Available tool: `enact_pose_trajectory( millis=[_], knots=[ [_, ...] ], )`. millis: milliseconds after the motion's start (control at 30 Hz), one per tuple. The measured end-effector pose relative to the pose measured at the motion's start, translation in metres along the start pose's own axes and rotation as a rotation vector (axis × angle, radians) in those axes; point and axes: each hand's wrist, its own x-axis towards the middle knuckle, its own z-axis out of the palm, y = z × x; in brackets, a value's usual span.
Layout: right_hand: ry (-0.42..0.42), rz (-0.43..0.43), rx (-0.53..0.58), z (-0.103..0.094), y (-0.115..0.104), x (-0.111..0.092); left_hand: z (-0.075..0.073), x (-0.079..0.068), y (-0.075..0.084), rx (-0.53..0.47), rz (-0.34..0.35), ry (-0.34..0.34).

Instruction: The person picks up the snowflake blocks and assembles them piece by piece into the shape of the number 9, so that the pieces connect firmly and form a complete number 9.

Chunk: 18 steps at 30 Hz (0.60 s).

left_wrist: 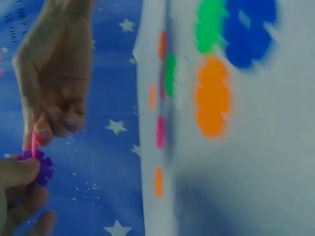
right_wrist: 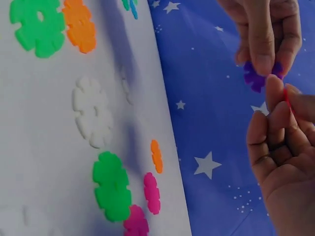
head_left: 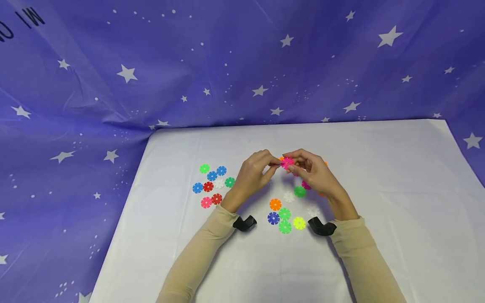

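Note:
Above the white table, both hands meet near the middle of the head view. The left hand (head_left: 251, 174) pinches a purple notched plastic disc (left_wrist: 47, 169) between thumb and fingers. A bright pink notched disc (head_left: 287, 163) is pinched by the right hand (head_left: 316, 173). In the left wrist view the pink disc stands edge-on and crosses the purple disc at its rim. Fingertips of both hands are close together there and hide part of each disc. Below the right hand lie a green disc (head_left: 300, 192) and a white disc (head_left: 289, 197).
On the white tabletop (head_left: 409, 235), a group of loose discs lies left of the left hand, including a red disc (head_left: 208, 187) and a blue disc (head_left: 198, 187). Between the forearms are an orange disc (head_left: 275, 204) and a yellow disc (head_left: 299, 223). A purple star-patterned cloth (head_left: 227, 63) hangs behind.

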Motion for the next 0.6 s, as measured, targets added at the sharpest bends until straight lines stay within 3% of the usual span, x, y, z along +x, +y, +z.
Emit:
enact_pose_trajectory(
  millis=[100, 200, 367, 467, 600],
  knots=[
    [-0.018, -0.035, -0.07, -0.006, 0.002, 0.0, 0.0, 0.001, -0.002, -0.092, -0.083, 0.001],
    [0.01, -0.043, -0.254, -0.014, 0.014, 0.0, -0.003, 0.001, -0.006, -0.197, -0.176, -0.015],
    [0.032, 0.106, -0.55, -0.026, 0.034, -0.002, -0.008, 0.001, -0.012, -0.298, -0.253, -0.032],
    [-0.015, 0.18, -0.652, -0.028, 0.044, -0.002, -0.009, 0.001, -0.012, -0.323, -0.285, -0.064],
    [-0.047, 0.217, -0.714, -0.025, 0.048, 0.0, -0.01, 0.001, -0.01, -0.335, -0.328, -0.108]
  ],
)
